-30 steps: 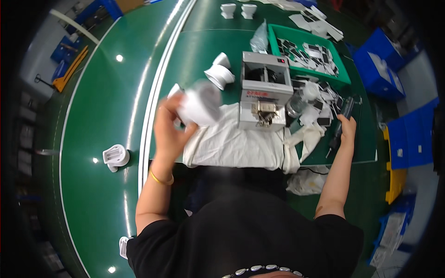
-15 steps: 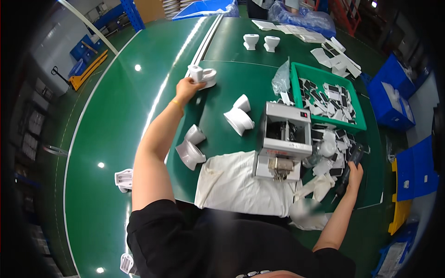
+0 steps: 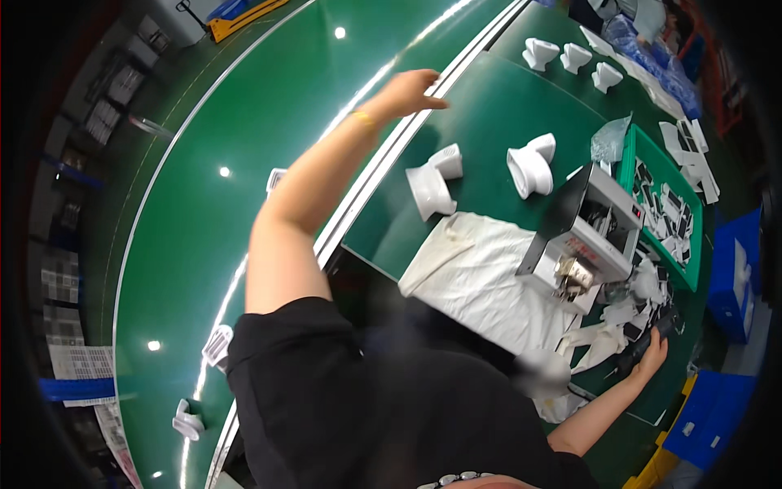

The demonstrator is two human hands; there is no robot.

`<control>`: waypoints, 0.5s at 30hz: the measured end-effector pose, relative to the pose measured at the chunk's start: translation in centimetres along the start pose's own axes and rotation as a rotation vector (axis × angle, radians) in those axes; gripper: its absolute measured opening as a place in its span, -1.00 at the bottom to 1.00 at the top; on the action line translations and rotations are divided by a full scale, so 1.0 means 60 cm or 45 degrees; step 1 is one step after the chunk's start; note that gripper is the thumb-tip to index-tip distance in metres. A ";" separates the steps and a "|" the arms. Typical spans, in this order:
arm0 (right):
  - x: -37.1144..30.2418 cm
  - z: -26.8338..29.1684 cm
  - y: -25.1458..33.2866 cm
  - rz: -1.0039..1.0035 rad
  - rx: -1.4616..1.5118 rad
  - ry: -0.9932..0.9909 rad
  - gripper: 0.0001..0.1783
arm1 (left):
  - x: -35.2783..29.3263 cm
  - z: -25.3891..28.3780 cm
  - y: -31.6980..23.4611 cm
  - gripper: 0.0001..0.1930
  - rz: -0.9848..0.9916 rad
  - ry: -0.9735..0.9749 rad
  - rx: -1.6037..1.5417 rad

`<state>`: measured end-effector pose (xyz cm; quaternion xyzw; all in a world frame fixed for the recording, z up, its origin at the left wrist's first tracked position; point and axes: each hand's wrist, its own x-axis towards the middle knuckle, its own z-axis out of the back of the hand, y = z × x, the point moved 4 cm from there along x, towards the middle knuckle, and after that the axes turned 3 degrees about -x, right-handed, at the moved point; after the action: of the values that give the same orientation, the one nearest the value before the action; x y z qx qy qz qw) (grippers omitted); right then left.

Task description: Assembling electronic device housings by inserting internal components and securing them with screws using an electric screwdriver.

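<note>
My left hand (image 3: 407, 92) hovers over the long white rail (image 3: 481, 50) at the table's edge, its fingers apart and nothing in them. In my right hand (image 3: 652, 359) is a black electric screwdriver (image 3: 630, 360), its thin bit aimed down and left. Two glossy white flared plastic housings, one nearer (image 3: 429, 191) and one farther right (image 3: 529, 169), lie on the green table between my arms. Three similar housings, the leftmost (image 3: 538, 55) among them, stand in a row at the far side.
A grey machine (image 3: 599, 220) sits by a white cloth (image 3: 481, 261). Beyond it, a green bin (image 3: 692, 273) holds small black-and-white parts, with more heaped beside it. White pieces (image 3: 188, 420) lie on the green surface left of the rail. Blue bins (image 3: 733, 285) stand at the right.
My left hand has let go of a white housing; the far row now has three instead of two. The view has turned left. The right hand keeps hold of the screwdriver.
</note>
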<state>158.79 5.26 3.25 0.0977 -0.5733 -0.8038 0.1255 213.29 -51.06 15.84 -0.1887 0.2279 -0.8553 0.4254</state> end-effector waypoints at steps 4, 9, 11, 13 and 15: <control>0.012 0.006 -0.011 0.036 -0.005 -0.049 -0.26 | -0.226 0.134 0.089 -0.10 0.282 0.241 0.304; -0.031 0.017 0.026 0.263 0.059 -0.080 -0.41 | -0.407 0.198 0.203 -0.13 0.551 0.358 0.149; -0.084 -0.013 0.090 0.286 -0.013 -0.176 -0.42 | -0.439 0.168 0.210 -0.28 0.469 0.320 -0.290; -0.102 -0.047 0.121 0.328 0.029 -0.138 -0.40 | -0.476 0.170 0.219 -0.42 0.578 0.165 -0.619; -0.134 -0.077 0.171 0.400 -0.025 -0.149 -0.53 | -0.481 0.170 0.214 -0.53 0.578 0.037 -0.360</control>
<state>168.74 0.44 11.54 -0.0414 -0.5799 -0.7841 0.2172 243.19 -36.77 13.46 -0.1779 0.3875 -0.7004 0.5724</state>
